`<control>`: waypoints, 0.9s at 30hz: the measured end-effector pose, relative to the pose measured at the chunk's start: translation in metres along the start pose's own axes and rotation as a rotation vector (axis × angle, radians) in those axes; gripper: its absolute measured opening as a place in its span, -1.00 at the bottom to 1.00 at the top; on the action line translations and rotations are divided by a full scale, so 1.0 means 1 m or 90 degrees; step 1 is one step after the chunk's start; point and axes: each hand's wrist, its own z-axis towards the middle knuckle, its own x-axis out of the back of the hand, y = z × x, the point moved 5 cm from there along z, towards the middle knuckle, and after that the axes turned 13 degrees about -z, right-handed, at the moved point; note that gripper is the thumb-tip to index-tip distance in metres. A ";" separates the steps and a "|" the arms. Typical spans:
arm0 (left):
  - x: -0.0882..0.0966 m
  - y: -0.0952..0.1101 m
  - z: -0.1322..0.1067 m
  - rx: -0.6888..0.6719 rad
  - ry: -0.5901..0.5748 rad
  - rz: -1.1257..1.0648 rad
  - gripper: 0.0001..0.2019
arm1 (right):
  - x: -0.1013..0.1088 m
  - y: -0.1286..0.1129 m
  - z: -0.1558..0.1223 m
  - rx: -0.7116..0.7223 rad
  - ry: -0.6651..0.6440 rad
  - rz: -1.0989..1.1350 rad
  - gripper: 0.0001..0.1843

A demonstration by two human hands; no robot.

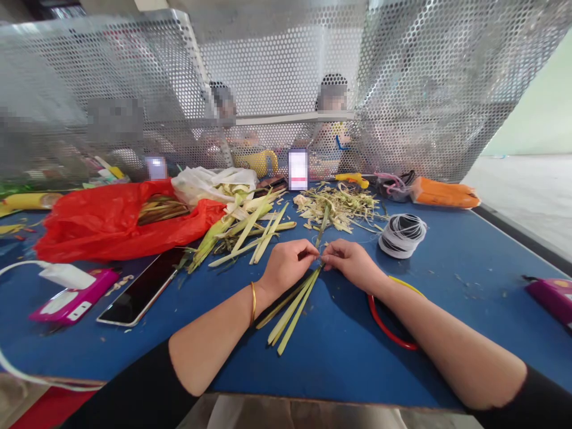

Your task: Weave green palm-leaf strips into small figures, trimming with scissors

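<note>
"How many phones?"
"One phone [140, 292] lying flat, two pink gadgets [67, 301] [552, 295], one red bag [98, 220], one white bag [210, 182], one cord spool [402, 235], one yellow mug [259, 162]."
"And leaf strips [292, 310]?"
"Too bunched to count. Two hands [288, 262] [353, 263], one bangle [253, 301]."

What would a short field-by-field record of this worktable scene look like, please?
surface: blue table
left hand: grip closed on leaf strips
right hand: grip closed on the same strips, right beside the left grip
nearby: red bag, phone, cord coil, red ring
behind: leaf scraps, perforated screen
</note>
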 end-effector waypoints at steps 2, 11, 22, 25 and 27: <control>0.001 -0.002 0.001 0.016 0.006 -0.019 -0.92 | 0.000 0.002 0.000 -0.003 0.000 0.008 -0.87; 0.011 -0.017 0.006 0.140 0.062 0.074 -0.87 | 0.008 -0.003 0.001 0.019 0.004 0.051 -0.86; 0.003 -0.029 0.004 0.275 0.068 -0.255 -0.89 | -0.002 -0.019 -0.005 0.066 -0.128 0.281 -0.67; -0.007 -0.028 0.001 0.343 0.045 -0.520 -0.90 | -0.003 -0.015 -0.003 0.081 -0.110 0.232 -0.66; -0.010 -0.024 0.001 0.342 0.020 -0.567 -0.88 | -0.004 -0.014 -0.002 0.088 -0.111 0.192 -0.68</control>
